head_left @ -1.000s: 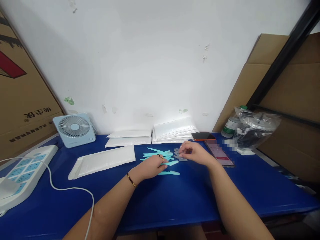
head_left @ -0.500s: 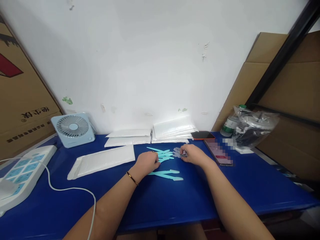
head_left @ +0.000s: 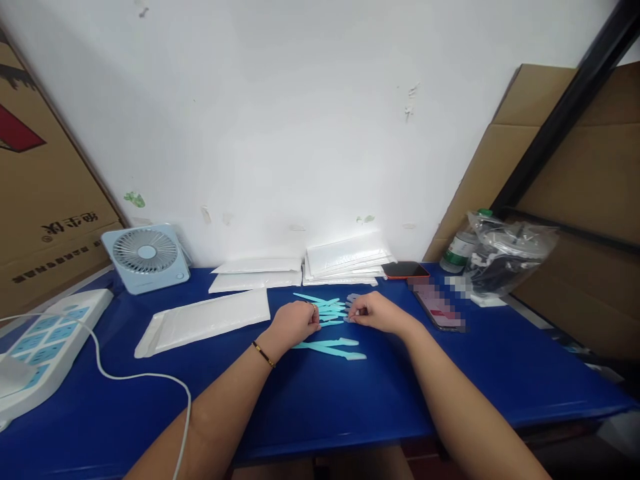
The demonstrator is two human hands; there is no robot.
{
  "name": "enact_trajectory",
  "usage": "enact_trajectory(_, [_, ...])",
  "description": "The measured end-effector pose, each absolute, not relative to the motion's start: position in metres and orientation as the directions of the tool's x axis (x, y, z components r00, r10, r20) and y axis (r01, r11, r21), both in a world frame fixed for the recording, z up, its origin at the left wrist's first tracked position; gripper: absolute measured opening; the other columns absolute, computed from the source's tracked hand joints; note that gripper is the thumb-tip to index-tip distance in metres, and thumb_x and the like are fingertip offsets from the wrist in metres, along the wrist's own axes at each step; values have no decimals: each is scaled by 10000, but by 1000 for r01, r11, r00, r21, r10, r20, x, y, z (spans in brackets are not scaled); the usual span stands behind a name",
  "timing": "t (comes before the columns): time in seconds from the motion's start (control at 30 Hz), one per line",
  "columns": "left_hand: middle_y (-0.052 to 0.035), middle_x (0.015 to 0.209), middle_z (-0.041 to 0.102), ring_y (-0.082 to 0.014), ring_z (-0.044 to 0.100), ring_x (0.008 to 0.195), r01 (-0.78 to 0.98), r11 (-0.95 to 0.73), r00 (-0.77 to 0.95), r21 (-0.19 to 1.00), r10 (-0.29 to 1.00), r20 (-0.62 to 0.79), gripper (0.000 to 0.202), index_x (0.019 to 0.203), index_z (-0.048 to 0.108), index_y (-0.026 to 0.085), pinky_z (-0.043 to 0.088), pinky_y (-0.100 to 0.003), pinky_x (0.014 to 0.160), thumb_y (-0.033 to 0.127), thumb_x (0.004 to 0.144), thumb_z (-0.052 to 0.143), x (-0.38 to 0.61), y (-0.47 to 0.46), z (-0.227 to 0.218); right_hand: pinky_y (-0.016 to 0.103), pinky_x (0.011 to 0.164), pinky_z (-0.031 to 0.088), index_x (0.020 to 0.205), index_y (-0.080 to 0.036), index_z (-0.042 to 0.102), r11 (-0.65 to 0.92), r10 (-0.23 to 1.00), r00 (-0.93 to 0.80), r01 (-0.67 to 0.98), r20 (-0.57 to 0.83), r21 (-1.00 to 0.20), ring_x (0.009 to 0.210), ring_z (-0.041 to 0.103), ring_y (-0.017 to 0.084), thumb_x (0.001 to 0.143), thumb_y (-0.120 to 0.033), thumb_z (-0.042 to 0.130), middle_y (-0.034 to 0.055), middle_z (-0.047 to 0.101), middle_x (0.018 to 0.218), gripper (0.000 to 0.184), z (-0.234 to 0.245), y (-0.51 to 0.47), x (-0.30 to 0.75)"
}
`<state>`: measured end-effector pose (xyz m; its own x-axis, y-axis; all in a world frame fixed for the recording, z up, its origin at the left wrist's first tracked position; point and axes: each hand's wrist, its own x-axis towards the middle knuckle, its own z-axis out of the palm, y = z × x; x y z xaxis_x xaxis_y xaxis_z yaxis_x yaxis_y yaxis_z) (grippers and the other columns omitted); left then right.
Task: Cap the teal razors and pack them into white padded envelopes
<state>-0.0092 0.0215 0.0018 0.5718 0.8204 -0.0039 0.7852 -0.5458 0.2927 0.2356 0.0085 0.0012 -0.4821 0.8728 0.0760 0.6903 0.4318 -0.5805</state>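
Observation:
On the blue table lie several turquoise eyebrow razors (head_left: 327, 308), loosely stacked, with two more (head_left: 333, 348) crossed nearer the front edge. My left hand (head_left: 296, 321) has its fingers closed on the handle of one razor (head_left: 333, 324), whose blade end points right. Small translucent caps (head_left: 352, 298) lie in a heap just right of the razors. Over that heap, my right hand (head_left: 371, 311) pinches a translucent cap (head_left: 347, 319) by the tip of the held razor; whether the cap touches the blade cannot be made out.
White padded mailers stand in two stacks (head_left: 345, 260) by the wall, and one mailer (head_left: 210, 320) lies at left. A fan (head_left: 146, 257), a power strip (head_left: 55, 340) and its white cable are further left. Phones (head_left: 437, 303), a bottle (head_left: 457, 252) and a bagged item (head_left: 505, 260) sit right.
My right hand has moved left from the cap heap to the blade end of the razor in my left hand. That razor now lies more level; my left hand has hardly moved.

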Motion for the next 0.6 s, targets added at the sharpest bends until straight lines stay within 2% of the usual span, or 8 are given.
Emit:
enact_trajectory(0.13, [-21, 766, 668, -161, 581, 686, 786, -549, 573, 286, 819, -2, 116, 718, 635, 214, 366, -240, 573, 308, 758, 578, -9, 22, 1, 244, 637, 443, 809, -199, 724, 501, 840, -528, 665, 126, -554, 672, 613, 148, 773, -197, 592, 27, 694, 778, 137, 3, 8, 229])
enact_trajectory(0.27, [-16, 768, 671, -162, 585, 697, 767, -565, 594, 305, 804, -3, 130, 728, 639, 219, 361, -238, 569, 327, 766, 577, -7, 19, 3, 231, 615, 433, 799, -204, 726, 544, 815, -559, 646, 154, -535, 690, 610, 150, 776, -194, 591, 29, 692, 773, 137, 5, 4, 217])
enact_trajectory(0.43, [-6, 749, 670, -159, 588, 694, 739, -583, 632, 338, 774, -47, 167, 740, 654, 227, 357, -235, 554, 383, 757, 601, -4, 14, 7, 222, 559, 423, 806, -213, 730, 512, 792, -606, 596, 71, -619, 657, 612, 147, 755, -228, 618, 20, 707, 769, 124, 7, 0, 215])
enact_trajectory(0.53, [3, 796, 674, -162, 595, 716, 712, -613, 656, 343, 755, -13, 209, 819, 664, 248, 367, -242, 575, 439, 767, 599, -7, 17, 8, 230, 557, 423, 822, -203, 728, 429, 871, -483, 654, 93, -623, 629, 603, 147, 760, -249, 606, 21, 702, 747, 145, 9, 4, 235])
enact_trajectory(0.6, [-7, 897, 676, -183, 602, 789, 720, -638, 650, 272, 758, 59, 189, 893, 666, 252, 381, -259, 631, 387, 771, 613, -10, 22, 8, 239, 569, 422, 799, -186, 720, 360, 931, -326, 739, 166, -569, 624, 597, 152, 762, -235, 584, 30, 694, 730, 149, 10, 9, 252])
